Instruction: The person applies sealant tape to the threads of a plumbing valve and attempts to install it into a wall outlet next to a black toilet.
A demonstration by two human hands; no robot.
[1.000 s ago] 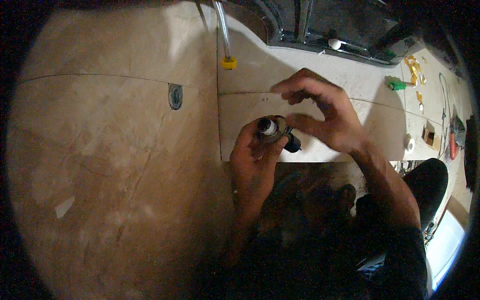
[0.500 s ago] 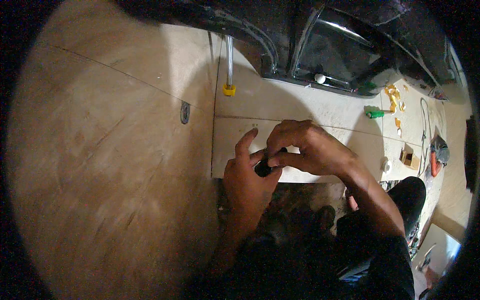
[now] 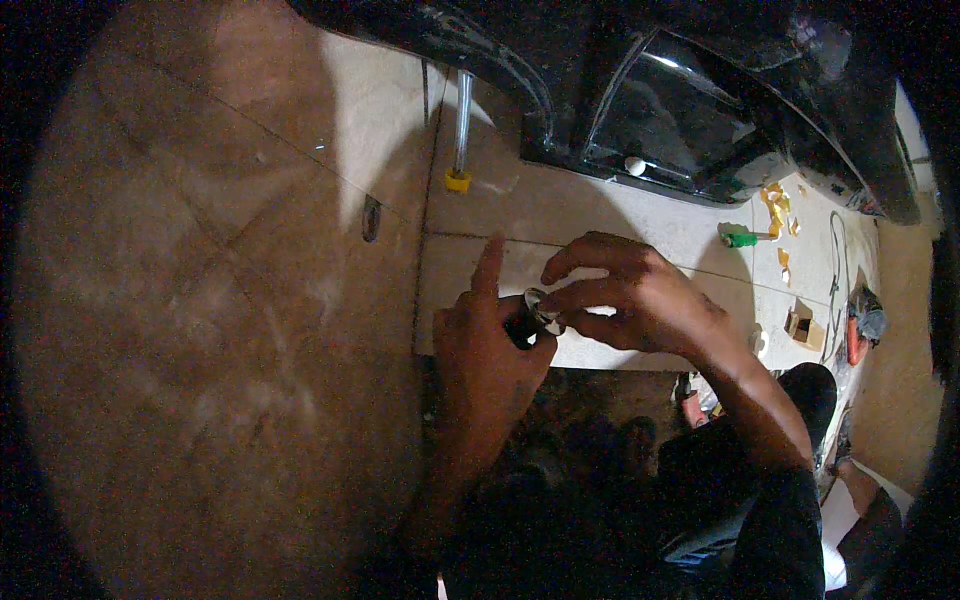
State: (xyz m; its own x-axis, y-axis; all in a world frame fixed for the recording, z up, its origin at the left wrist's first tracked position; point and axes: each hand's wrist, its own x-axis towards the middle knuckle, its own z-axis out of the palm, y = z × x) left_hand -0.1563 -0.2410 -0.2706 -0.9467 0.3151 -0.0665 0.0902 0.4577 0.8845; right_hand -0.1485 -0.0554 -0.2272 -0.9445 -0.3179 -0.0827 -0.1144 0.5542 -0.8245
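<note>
My left hand (image 3: 478, 350) holds a small dark part (image 3: 519, 326) between thumb and fingers, with its index finger pointing up. At that part's right end is a shiny metal ring-like piece (image 3: 538, 303). My right hand (image 3: 640, 295) comes in from the right, its fingertips pinching the shiny piece while another finger arches above. Both hands are over the near edge of a pale board-like surface (image 3: 590, 352). My fingers cover much of both small pieces, so I cannot tell their exact kind or whether they are joined.
A glossy black body panel (image 3: 690, 110) spans the far side, near a metal rod with a yellow end (image 3: 458, 181). Rightward are a green-handled screwdriver (image 3: 741, 240), yellowish scraps (image 3: 776, 208), an open small cardboard box (image 3: 803, 326), a thin cable (image 3: 836, 285) and a red-handled tool (image 3: 854, 342).
The shiny ring-like piece now shows between my hands, where my right fingers had covered the dark part. My right fingers have spread somewhat. The light on the left has dimmed.
</note>
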